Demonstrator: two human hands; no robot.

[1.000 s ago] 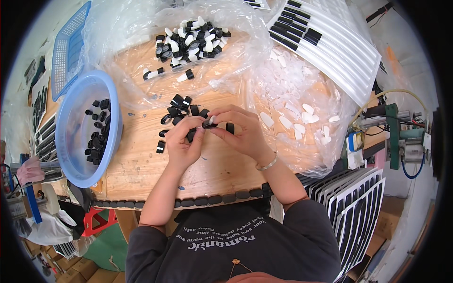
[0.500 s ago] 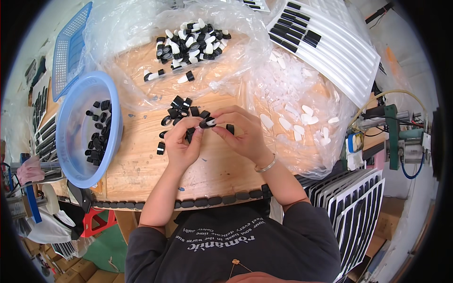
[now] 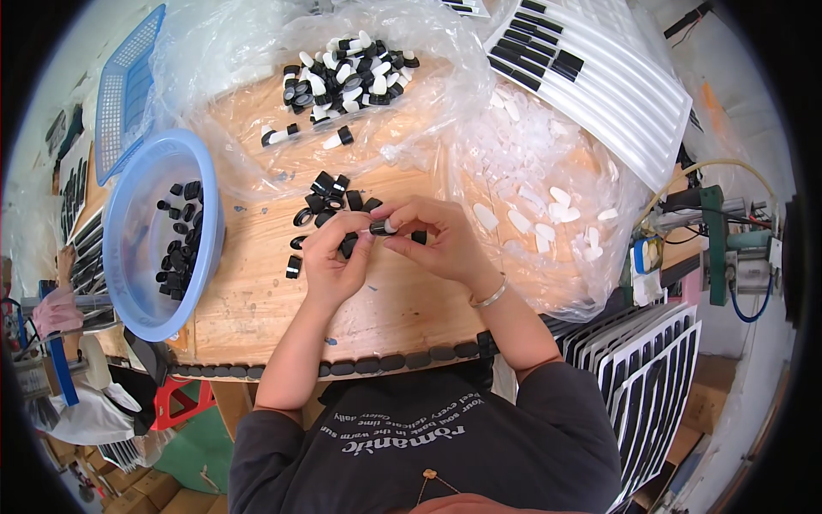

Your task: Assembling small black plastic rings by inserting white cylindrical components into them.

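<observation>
Between the fingertips of both hands is a small black cap [image 3: 378, 229] with a white end facing right. My left hand [image 3: 336, 261] pinches its left side; my right hand [image 3: 441, 238] is closed around the white end, thumb below and fingers above. The fingers partly hide it. Beside and behind the left hand lie several loose black caps [image 3: 322, 184] on the wooden table [image 3: 257, 283]. One more black cap [image 3: 418, 236] shows just under my right fingers. To the right of that hand, white oval pieces [image 3: 519, 221] are scattered on clear plastic.
A blue basin [image 3: 216, 231] with black caps stands at left, below a blue basket [image 3: 107, 128]. At the back, black caps with white pieces [image 3: 351, 77] form a heap on plastic film [image 3: 214, 51]. White trays [image 3: 616, 103] lie back right; a clamp-like machine [image 3: 711, 248] stands at right.
The black cap between my hands has turned from tilted to nearly level, its white end now to the right. My right hand has shifted slightly; a hand appears at the far left edge.
</observation>
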